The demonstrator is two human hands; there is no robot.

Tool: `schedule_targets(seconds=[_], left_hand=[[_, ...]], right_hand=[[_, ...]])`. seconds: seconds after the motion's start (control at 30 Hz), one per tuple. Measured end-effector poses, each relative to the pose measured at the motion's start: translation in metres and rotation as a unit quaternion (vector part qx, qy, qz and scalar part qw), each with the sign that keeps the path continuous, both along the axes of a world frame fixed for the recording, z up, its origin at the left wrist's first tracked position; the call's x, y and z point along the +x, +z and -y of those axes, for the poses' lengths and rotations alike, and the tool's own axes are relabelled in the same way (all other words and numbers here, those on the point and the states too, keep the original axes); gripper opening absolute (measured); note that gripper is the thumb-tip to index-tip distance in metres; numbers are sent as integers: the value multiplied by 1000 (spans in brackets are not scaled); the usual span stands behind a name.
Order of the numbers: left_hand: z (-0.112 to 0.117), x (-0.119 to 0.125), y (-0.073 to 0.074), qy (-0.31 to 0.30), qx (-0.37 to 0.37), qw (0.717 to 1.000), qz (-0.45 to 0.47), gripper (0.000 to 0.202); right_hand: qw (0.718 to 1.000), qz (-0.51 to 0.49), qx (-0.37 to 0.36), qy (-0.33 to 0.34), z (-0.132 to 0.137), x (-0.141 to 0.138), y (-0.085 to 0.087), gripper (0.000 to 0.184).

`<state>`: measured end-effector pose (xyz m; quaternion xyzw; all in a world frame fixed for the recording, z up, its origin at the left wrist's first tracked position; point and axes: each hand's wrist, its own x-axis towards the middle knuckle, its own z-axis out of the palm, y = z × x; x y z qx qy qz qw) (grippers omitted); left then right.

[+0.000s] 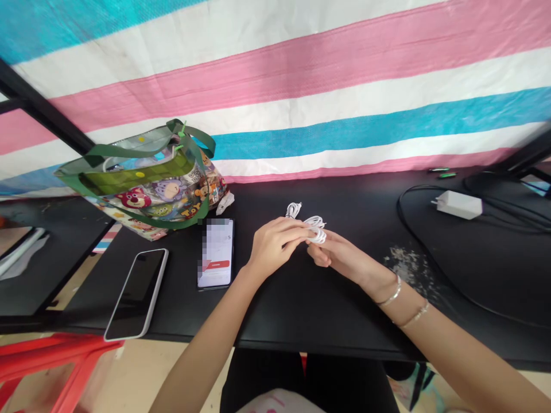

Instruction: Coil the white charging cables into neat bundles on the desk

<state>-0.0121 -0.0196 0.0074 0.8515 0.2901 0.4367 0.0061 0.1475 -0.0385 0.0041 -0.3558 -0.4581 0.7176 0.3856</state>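
Cable (316, 230), thin and white, looped in a small bundle, held just above the black table (344, 321) where the two hands meet. Left hand (273, 248) curled over the bundle, fingers laid across it. Right hand (340, 258) pinching it at the fingertips. Just left of the hands, smartphone with pixelated screen (216, 253) lying flat; farther left, dark-screened phone in pale case (136, 293); beyond them, glossy printed tote bag with green handles (146, 183). Well right, white plug charger (458, 205).
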Motion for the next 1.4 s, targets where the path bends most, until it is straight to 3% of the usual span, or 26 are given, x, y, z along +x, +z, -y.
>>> schedule_targets(seconds=[0.13,0.3,0.6,0.73,0.83,1.03,1.3,1.4], left_hand=[[-1,1,0,-3,35,999,11,22],[1,1,0,28,25,999,4,19],[6,4,1,111,-134,985,-22,13],[6,3,1,115,-134,984,-33,14],[7,3,1,107,-101,987,-63,17],[8,4,-2,94,-16,986,-134,26],[10,7,-3,104,2,987,-124,24],[10,6,-1,114,-41,988,-99,24]], right_hand=[[999,-30,-35,-1,1,-3,3,41],[996,57,60,-46,1,-3,6,41],[969,135,163,-127,-4,-2,-4,50],[941,171,217,-195,-1,3,6,51],[928,200,244,-197,3,6,13,51],[901,304,228,-209,6,3,10,39],[903,292,196,-247,-1,9,7,38],[909,256,197,-263,-4,12,7,41]])
